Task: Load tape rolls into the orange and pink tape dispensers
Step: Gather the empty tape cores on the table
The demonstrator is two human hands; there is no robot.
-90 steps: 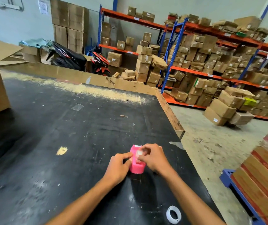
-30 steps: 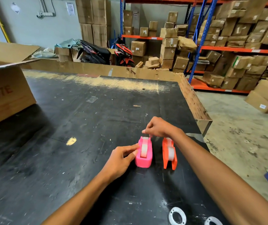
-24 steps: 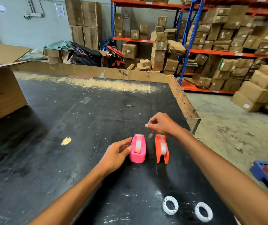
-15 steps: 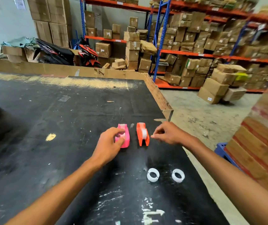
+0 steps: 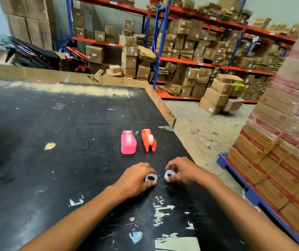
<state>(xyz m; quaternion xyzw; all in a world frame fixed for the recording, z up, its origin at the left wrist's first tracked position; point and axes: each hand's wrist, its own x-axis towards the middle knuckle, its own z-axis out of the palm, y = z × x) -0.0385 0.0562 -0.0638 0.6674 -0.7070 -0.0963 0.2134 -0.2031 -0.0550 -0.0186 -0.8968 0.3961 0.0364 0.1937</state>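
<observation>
Both the pink dispenser [image 5: 128, 142] and orange dispenser [image 5: 148, 140] on the worktop [image 5: 54, 160] already carry rolls (loading looks done), while the left hand [image 5: 135, 179] and right hand [image 5: 183, 172] each close a pinching grip on a white ring: left ring [image 5: 151, 177], right ring [image 5: 169, 175].

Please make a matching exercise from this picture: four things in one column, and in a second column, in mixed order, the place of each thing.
Things:
1. pink dispenser
2. orange dispenser
3. left ring
4. right ring

Places:
A. at the fingers of the right hand
B. standing on the table, left one of the pair
C. at the fingers of the left hand
D. standing nearer the table's right edge

Pairs: 1-B, 2-D, 3-C, 4-A
</observation>
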